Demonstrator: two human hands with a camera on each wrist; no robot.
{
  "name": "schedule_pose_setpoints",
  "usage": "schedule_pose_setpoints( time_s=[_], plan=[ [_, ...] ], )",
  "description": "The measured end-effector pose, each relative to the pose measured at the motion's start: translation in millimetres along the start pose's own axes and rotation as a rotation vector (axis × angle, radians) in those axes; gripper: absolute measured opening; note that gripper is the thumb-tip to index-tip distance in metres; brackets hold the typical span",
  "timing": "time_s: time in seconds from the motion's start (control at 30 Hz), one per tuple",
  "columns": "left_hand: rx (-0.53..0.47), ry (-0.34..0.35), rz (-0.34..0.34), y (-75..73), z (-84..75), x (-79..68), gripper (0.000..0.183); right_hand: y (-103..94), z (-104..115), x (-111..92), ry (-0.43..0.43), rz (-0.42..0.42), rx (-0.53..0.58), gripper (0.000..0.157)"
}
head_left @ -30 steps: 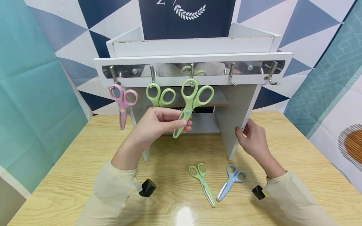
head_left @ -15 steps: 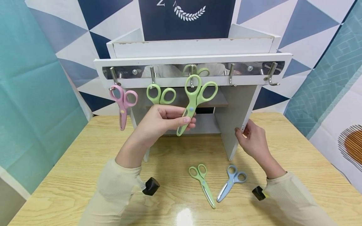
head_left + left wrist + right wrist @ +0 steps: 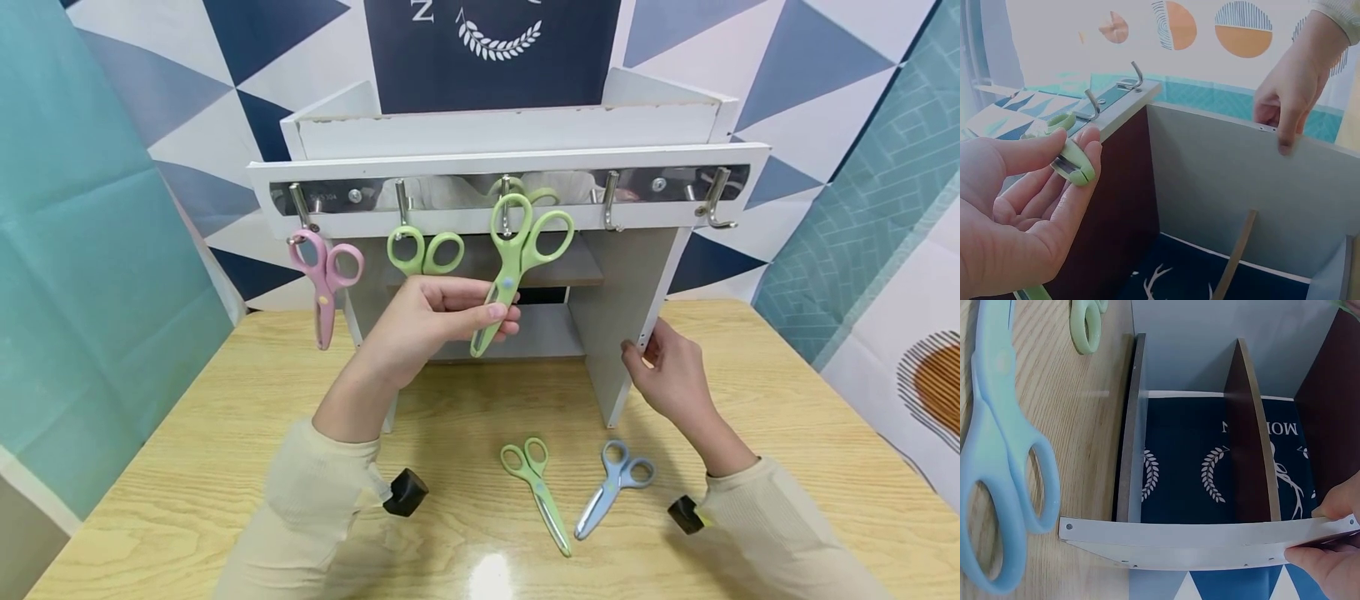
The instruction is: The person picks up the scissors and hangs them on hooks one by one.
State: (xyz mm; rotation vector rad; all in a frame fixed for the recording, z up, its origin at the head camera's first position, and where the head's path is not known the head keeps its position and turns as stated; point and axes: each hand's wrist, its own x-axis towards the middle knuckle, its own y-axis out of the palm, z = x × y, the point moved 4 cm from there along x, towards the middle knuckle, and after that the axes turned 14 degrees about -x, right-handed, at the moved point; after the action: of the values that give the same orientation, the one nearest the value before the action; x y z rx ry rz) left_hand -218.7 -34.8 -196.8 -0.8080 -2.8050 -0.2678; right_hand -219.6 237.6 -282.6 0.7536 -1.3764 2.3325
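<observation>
Between thumb and fingers, my left hand (image 3: 420, 325) pinches green scissors (image 3: 510, 271) by the blades, handles upward. One finger loop overlaps the middle hook (image 3: 505, 200) in the head view. Pink scissors (image 3: 323, 279) hang by a loop from the far-left hook (image 3: 299, 208). On the second hook (image 3: 402, 202) hangs another green pair (image 3: 412, 264), its blades hidden behind my left hand. My right hand (image 3: 670, 367) grips the front edge of the rack's right side panel (image 3: 633, 287); the right wrist view shows thumb and fingers on that edge (image 3: 1235, 536).
Loose green scissors (image 3: 542, 490) and blue scissors (image 3: 611, 487) lie on the wooden table (image 3: 187, 500) in front of the white rack (image 3: 450, 156). The two right hooks (image 3: 611, 202) hold nothing. A patterned cloth (image 3: 165, 75) stands behind the rack.
My left hand has moved slightly up and to the right with the green scissors, bringing the loop higher against the middle hook. My right hand keeps its grip on the panel.
</observation>
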Motion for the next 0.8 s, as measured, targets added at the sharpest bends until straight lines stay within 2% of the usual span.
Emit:
schedule_pose_setpoints(
  time_s=[0.27,0.4,0.53,0.6,0.8],
  plan=[
    [-0.052,-0.016,-0.055,2.5,8.9,5.0,0.028,-0.9,-0.6,-0.5,0.004,-0.011,-0.003,0.025],
    [-0.043,-0.031,-0.066,4.4,16.0,5.4,0.028,-1.5,-0.9,-0.4,0.007,-0.014,-0.006,0.023],
    [-0.049,-0.016,-0.089,4.2,24.3,5.4,0.026,-1.1,-1.5,-0.2,0.002,-0.018,0.0,0.022],
    [-0.04,0.004,-0.127,3.5,28.0,4.2,0.025,-0.5,-2.2,-0.2,-0.002,-0.02,0.005,0.022],
    [0.044,0.085,-0.296,0.2,39.3,-1.0,0.024,0.7,-2.4,-0.4,-0.003,-0.028,-0.002,0.02]
  ],
)
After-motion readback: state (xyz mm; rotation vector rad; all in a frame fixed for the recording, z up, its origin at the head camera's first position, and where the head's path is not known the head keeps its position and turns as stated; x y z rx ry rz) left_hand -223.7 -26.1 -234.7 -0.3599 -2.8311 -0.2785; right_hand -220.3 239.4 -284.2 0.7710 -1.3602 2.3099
